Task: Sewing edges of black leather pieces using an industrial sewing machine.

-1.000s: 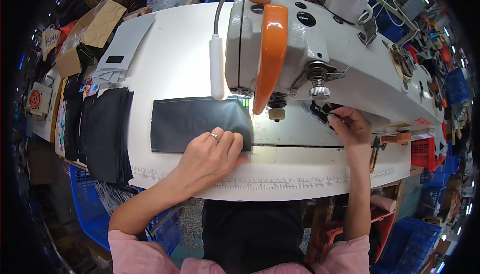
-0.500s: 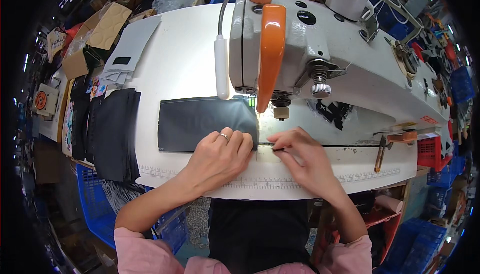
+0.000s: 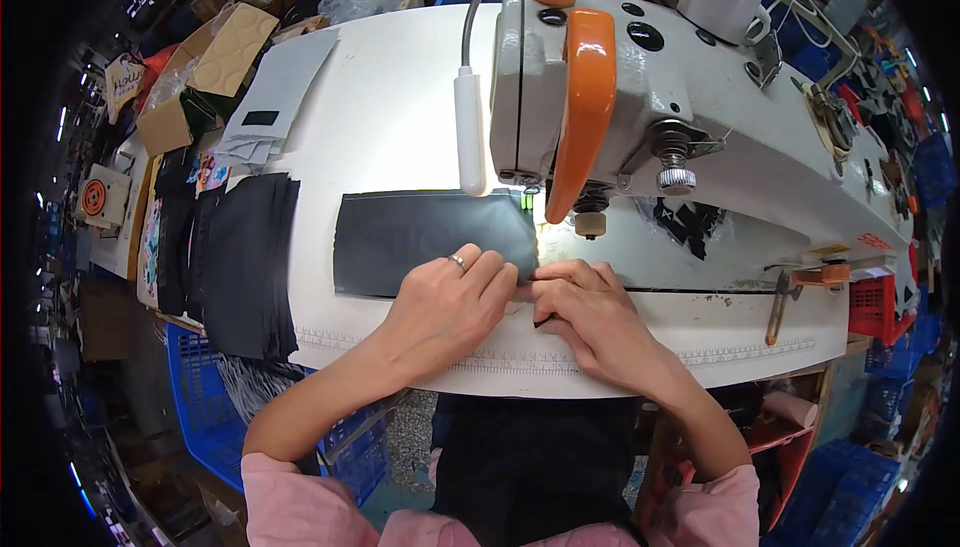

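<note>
A dark rectangular fabric panel (image 3: pixel 425 232) lies flat on the white sewing table, a pale stitch line along its far edge and bright green marks at its far right corner. My left hand (image 3: pixel 445 302), a ring on one finger, has its fingers bent and closed on the panel's near right corner. Close against it, my right hand (image 3: pixel 595 322) is closed at the same corner, pinching a small black piece (image 3: pixel 546 321) whose end shows below the fingers. The fingertips hide most of that piece. The panel's right edge lies beside the sewing machine's (image 3: pixel 645 77) presser area.
An orange lever (image 3: pixel 585 97) and white lamp (image 3: pixel 469 132) hang over the panel. At left are stacked black panels (image 3: pixel 245 262) and grey sheets (image 3: pixel 275 97). Thread snips (image 3: pixel 776 307) lie at right, near a red basket (image 3: pixel 873 309). Blue crates (image 3: pixel 205 397) stand below the table.
My right hand has moved left, bringing the small black piece to the panel's corner beside my left hand. The whole view has shifted slightly.
</note>
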`<action>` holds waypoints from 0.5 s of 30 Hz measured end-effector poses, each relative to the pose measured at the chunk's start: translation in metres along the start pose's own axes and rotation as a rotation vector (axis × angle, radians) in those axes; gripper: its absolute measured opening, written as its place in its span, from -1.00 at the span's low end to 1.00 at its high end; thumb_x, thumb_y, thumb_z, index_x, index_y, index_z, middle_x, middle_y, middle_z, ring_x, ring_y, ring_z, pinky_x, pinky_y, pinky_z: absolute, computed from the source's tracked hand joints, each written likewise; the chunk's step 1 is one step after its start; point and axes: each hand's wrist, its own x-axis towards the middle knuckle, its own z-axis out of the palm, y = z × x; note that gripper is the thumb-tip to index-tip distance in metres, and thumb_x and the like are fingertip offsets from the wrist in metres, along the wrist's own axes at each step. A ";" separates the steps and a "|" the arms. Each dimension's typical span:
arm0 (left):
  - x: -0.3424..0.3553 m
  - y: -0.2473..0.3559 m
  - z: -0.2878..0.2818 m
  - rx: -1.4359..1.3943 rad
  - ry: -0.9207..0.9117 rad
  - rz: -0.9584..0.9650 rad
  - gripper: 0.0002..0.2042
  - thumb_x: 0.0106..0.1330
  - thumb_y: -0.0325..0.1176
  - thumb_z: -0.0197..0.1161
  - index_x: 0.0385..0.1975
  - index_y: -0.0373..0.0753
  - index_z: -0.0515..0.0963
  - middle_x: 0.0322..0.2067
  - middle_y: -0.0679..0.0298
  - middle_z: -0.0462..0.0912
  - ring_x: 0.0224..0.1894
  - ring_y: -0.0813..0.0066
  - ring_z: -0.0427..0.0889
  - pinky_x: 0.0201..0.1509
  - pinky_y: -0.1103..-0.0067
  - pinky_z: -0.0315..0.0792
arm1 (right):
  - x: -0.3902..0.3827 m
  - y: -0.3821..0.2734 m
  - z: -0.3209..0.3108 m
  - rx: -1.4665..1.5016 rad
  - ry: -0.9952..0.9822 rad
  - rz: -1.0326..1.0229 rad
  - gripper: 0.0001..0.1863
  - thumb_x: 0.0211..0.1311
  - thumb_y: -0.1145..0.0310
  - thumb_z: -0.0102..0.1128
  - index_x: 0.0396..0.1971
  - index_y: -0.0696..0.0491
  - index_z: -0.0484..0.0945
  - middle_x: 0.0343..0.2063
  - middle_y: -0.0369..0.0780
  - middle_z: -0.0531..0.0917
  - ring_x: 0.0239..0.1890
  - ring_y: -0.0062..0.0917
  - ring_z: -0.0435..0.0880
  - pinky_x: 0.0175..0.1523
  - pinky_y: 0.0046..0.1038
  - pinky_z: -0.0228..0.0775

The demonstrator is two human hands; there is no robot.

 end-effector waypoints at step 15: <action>0.022 -0.015 0.006 0.153 0.135 0.107 -0.85 0.15 -0.54 0.33 -0.27 -0.28 0.59 -0.35 0.25 0.51 -0.45 0.45 0.47 -0.42 0.58 0.37 | 0.013 -0.006 -0.005 0.219 0.105 0.440 -0.77 0.20 0.56 0.29 -0.14 0.06 0.57 -0.22 -0.27 0.71 -0.14 -0.49 0.63 -0.03 -0.45 0.38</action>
